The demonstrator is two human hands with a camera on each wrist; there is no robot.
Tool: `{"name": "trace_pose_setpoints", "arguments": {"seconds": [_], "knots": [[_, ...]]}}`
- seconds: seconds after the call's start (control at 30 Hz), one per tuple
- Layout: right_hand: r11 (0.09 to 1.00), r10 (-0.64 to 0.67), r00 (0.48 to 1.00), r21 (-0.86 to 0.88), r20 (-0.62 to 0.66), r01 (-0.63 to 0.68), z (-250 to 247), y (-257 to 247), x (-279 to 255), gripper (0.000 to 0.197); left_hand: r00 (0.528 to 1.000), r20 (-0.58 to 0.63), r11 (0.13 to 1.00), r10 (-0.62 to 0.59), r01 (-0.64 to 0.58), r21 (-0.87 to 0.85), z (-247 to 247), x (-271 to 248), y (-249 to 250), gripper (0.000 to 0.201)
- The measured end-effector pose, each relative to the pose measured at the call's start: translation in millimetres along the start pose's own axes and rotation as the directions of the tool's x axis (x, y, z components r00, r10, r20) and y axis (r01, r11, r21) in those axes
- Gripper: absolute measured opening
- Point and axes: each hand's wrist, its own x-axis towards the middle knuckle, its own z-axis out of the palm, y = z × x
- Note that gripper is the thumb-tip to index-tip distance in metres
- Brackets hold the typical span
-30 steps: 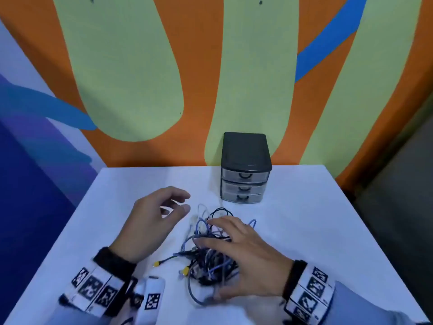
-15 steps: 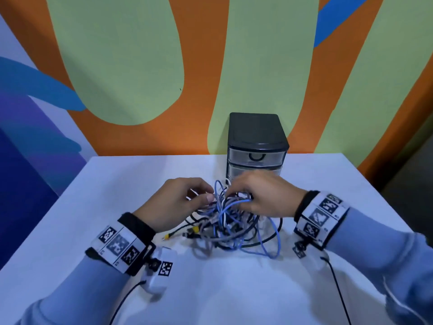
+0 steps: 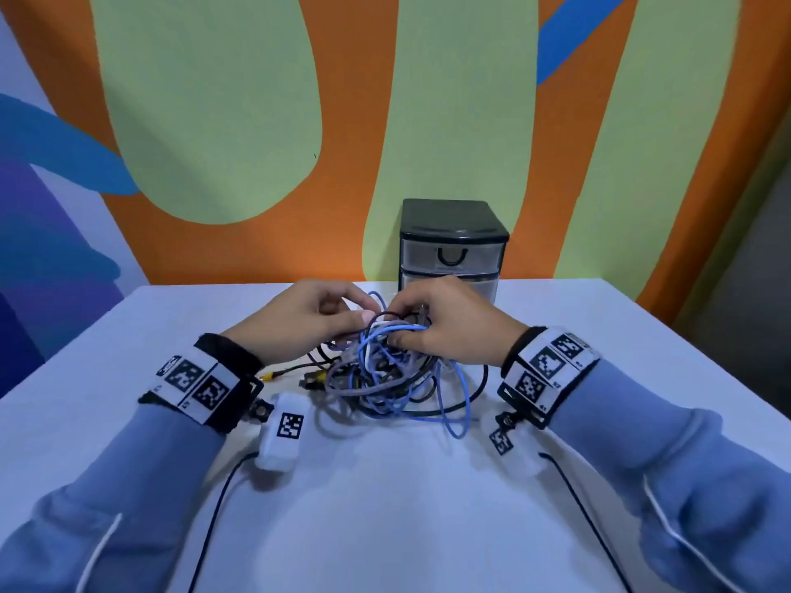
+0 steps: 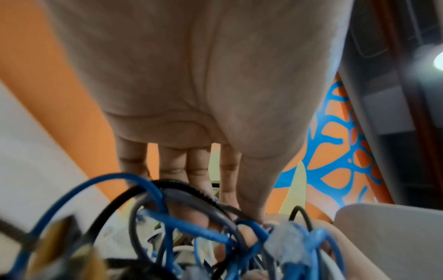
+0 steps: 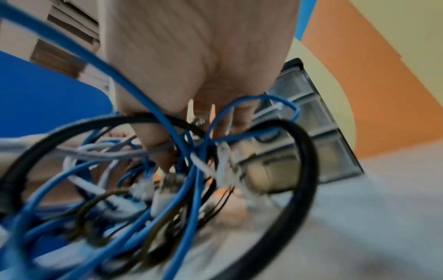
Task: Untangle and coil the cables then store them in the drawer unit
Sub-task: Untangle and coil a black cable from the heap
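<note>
Head view showed the left hand (image 3: 308, 323) and right hand (image 3: 449, 323) both pinching strands at the top of the tangled cable bundle (image 3: 385, 374), which lay on the white worktop (image 3: 385, 507) just before the closed drawer unit (image 3: 451, 246) at the rear edge.

My head view is evenly lit and fairly sharp, with soft shadows on the table (image 3: 385, 507) and bowed edges. Both wrist views are smeared; the cables (image 5: 167, 170) blur up close (perhaps motion), and a lamp (image 4: 437, 60) flares far right.
</note>
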Motion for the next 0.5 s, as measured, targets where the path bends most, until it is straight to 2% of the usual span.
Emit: {"name": "trace_pose_setpoints", "arguments": {"seconds": [0.17,0.33,0.5], "knots": [[0.982,0.111,0.993,0.154,-0.035,-0.105,7,2,-14,0.016,0.998,-0.037,0.999,0.048,-0.048,-0.011,7,-4,1,0.014],[0.961,0.116,0.993,0.253,0.012,-0.115,5,1,-19,0.016,0.993,-0.092,0.992,0.076,-0.084,-0.092,9,-10,-3,0.014],[0.940,0.130,0.991,0.316,0.024,-0.131,3,5,-15,0.017,0.979,-0.194,0.994,0.066,-0.081,-0.072,10,-8,-8,0.013]]}}
